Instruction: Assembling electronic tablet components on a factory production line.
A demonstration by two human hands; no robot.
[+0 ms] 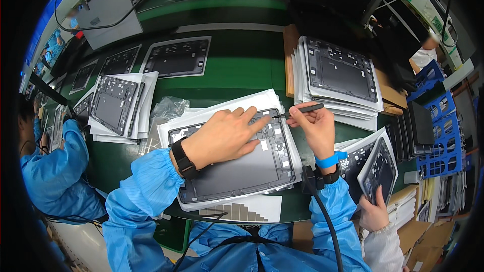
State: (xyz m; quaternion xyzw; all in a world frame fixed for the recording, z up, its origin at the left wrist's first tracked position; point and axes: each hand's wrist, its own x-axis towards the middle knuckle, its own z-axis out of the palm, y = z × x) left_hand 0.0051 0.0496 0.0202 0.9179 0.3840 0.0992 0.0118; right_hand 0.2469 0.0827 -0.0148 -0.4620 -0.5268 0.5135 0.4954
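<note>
My right grip (313, 126) pinched a black tool (313, 108); my left grip (219, 137) spread, empty, over a panel (237, 171) a tool slip could scratch

Table (237, 63): green top, crumpled clear plastic bag (170, 108) kinda left of middle
Right side: blue plastic racks (446, 147), plus some cardboard (428, 244) lower down
Left side: co-worker (58, 179) in a blue smock

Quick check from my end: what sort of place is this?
Probably an electronics assembly line. What looks like a tablet housing lies under the left hand, similar stacked housings flank it at the green workbench, and a co-worker in a blue smock is to the left.
</note>
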